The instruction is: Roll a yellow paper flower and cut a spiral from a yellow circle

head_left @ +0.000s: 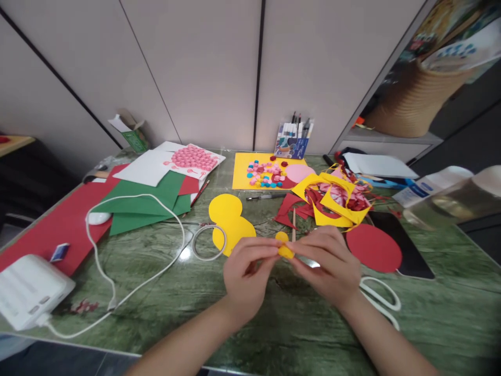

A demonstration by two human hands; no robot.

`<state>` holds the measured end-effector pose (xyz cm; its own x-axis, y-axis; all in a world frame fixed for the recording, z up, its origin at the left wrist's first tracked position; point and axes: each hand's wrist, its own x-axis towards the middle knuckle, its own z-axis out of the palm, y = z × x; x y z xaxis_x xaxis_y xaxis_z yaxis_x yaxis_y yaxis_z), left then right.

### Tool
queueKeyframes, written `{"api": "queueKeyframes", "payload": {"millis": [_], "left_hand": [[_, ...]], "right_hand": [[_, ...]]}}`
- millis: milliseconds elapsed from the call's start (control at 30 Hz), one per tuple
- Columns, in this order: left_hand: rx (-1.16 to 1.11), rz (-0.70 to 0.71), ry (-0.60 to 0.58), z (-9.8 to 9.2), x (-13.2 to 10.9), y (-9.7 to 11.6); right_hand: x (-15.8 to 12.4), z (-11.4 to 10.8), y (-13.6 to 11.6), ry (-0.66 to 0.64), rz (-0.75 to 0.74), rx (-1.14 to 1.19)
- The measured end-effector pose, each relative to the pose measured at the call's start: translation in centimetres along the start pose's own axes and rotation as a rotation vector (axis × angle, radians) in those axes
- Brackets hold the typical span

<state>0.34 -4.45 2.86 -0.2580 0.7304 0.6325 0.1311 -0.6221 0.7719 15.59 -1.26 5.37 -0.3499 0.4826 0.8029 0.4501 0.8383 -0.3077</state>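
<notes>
Both hands meet over the table, pinching a small yellow paper piece (286,253) between them. My left hand (247,269) grips its left side with thumb and fingertips, and my right hand (331,266) holds its right side. A small yellow round (282,237) shows just above the fingertips; whether it joins the held piece I cannot tell. Left of the hands lies a larger yellow paper shape of joined rounds (230,224), partly covered by my left hand. A roll of tape (209,243) rests on its edge. White-handled scissors (381,297) lie beside my right wrist.
Yellow paper scraps (340,196) and a red paper circle (373,248) lie to the right, the circle overlapping a dark tablet (410,250). Colored paper balls (266,175) sit on a yellow sheet at the back. A white cable (148,282) loops across the left, near green paper (144,193).
</notes>
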Motion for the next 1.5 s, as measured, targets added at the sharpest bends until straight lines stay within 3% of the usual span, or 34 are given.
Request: {"api": "queueKeyframes", "payload": {"millis": [133, 200, 400, 500, 567, 767, 1033, 1133, 1267, 1367, 1500], "left_hand": [[0.086, 0.094, 0.008, 0.0, 0.3, 0.6], [0.032, 0.048, 0.011, 0.0, 0.2, 0.8], [-0.468, -0.464, 0.007, 0.0, 0.0, 0.8], [-0.525, -0.688, -0.006, 0.1, 0.5, 0.6], [-0.517, -0.733, -0.018, 0.1, 0.8, 0.7], [-0.529, -0.756, 0.002, 0.2, 1.0, 0.9], [-0.503, -0.699, -0.053, -0.1, 0.7, 0.6], [-0.589, -0.702, -0.075, -0.1, 0.6, 0.5], [-0.696, -0.556, -0.113, 0.0, 0.3, 0.4], [-0.549, -0.411, -0.131, 0.1, 0.1, 0.2], [-0.363, -0.335, -0.173, 0.1, 0.2, 0.0]], "right_hand": [[-0.2, -0.1, 0.0, 0.012, -0.043, -0.053], [-0.3, -0.1, 0.1, 0.012, -0.057, -0.068], [-0.4, -0.1, 0.0, -0.024, -0.121, -0.112], [-0.2, -0.3, 0.0, -0.038, -0.145, -0.130], [-0.1, -0.4, 0.1, -0.048, -0.167, -0.150], [-0.5, -0.9, 0.5, -0.097, -0.239, -0.232], [-1.0, -1.2, 0.4, -0.112, -0.235, -0.274], [-0.9, -1.3, 0.4, -0.117, -0.235, -0.269], [-0.4, -1.4, 0.4, -0.086, -0.233, -0.259], [-0.3, -1.2, 0.5, -0.066, -0.202, -0.240], [-0.5, -0.7, 0.4, -0.031, -0.160, -0.192]]}}
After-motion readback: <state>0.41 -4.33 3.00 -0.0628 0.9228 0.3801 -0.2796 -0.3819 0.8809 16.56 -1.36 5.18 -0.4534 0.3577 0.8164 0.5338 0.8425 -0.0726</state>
